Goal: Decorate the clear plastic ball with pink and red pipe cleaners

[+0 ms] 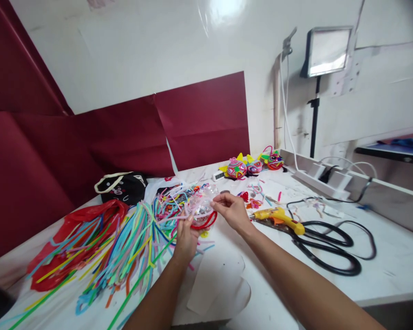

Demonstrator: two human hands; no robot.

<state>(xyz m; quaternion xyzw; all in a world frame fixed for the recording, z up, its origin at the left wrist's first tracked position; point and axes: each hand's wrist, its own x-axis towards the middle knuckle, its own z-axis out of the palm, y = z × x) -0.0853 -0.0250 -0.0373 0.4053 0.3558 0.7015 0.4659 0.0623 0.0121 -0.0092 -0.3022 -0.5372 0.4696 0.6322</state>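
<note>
In front of me, over the table, a crinkled clear plastic bag (203,201) is held between both hands. My left hand (186,237) is closed on its lower left side, with a pale pink fuzzy stem by the fingers. With thumb and fingers pinched together, my right hand (232,211) grips the bag's right edge. A red fuzzy stem loop (206,222) curves below the bag, between the hands; whether it is attached cannot be made out. Small shiny bits show through or behind the plastic, too blurred to name.
Many coloured fuzzy stems (132,247) and a red plastic bag (79,233) lie at left, near a black pouch (124,187). Right are a yellow glue gun (278,217), large black scissors (325,247) and a power strip (330,183). Decorated fuzzy ornaments (236,168) stand behind.
</note>
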